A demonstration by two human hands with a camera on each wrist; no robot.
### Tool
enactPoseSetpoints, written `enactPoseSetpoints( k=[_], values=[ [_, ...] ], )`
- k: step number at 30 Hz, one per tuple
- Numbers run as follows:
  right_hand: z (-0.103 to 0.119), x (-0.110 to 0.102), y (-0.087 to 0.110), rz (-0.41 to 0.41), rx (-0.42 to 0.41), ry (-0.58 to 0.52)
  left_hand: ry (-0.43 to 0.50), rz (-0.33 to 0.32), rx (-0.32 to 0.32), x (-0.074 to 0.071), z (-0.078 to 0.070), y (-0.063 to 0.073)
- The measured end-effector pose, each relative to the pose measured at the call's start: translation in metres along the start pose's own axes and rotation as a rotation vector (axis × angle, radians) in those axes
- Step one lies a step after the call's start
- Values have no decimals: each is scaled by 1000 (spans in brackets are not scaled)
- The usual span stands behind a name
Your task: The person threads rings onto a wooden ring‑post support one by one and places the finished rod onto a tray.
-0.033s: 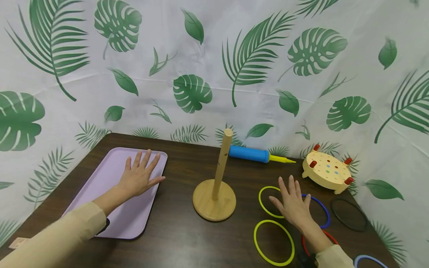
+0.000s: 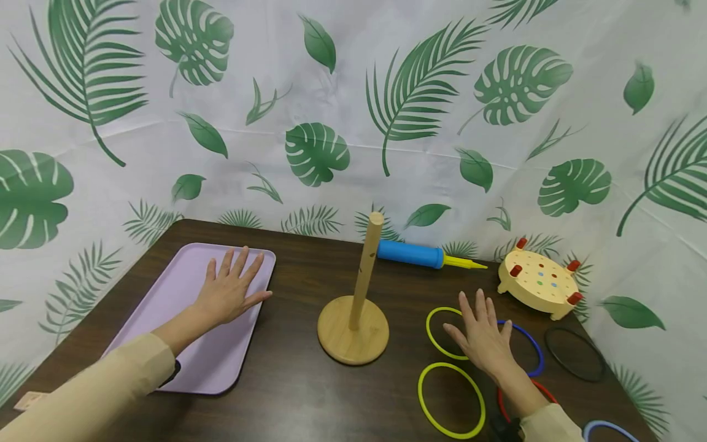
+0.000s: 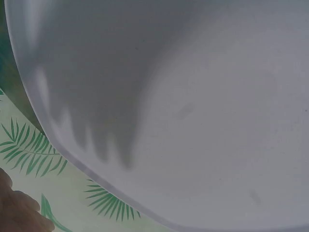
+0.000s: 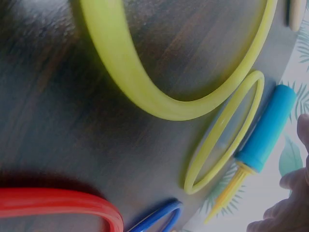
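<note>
On the dark desk (image 2: 298, 393) a wooden peg stand (image 2: 354, 328) rises near the middle, and everything else is placed from it. To its left lies a lilac tray (image 2: 166, 294); the left hand (image 2: 229, 291) rests flat on the tray's far right part, fingers straight and spread, gripping nothing. The left wrist view shows only the tray's pale surface (image 3: 193, 121) with the shadow of the fingers on it.

To the right of the stand the right hand (image 2: 483, 341) lies open, fingers straight and spread, over 2 rings: a yellow ring (image 2: 436, 344) under its thumb side and a blue ring (image 2: 533, 347) under its little-finger side. It holds neither. A 2nd yellow ring (image 2: 452, 399) lies just nearer the person, a red ring (image 2: 499, 402) beside the wrist, and a black ring (image 2: 575, 353) farther right.

Behind the stand, against the leaf-print backdrop (image 2: 353, 110), lies a blue and yellow pump (image 2: 411, 253). Right of the pump sits a round wooden board with red pegs (image 2: 538, 282).
</note>
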State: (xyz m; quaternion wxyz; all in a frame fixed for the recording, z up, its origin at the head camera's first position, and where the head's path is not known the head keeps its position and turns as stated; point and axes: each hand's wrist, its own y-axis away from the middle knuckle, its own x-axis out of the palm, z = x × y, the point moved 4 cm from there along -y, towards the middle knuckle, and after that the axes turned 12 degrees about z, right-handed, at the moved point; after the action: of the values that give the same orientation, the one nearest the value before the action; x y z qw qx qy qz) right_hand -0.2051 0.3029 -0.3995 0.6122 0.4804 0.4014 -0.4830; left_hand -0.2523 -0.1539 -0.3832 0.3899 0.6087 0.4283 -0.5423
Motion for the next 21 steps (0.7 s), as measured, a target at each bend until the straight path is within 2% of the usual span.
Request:
enactPoseSetpoints(
  k=[9,12,15,21],
  values=[
    [-3,-3,5,-18,1,1,-13,-6,16,3,-1,-1],
    [-4,-6,7,-35,-10,-6,1,-19,41,2,-3,-1],
    [-6,-9,10,-59,-31,-23,67,-14,86,2,-7,-1],
    [-7,-23,22,-157,-111,-14,273,20,240,5,-21,-2]
  ],
)
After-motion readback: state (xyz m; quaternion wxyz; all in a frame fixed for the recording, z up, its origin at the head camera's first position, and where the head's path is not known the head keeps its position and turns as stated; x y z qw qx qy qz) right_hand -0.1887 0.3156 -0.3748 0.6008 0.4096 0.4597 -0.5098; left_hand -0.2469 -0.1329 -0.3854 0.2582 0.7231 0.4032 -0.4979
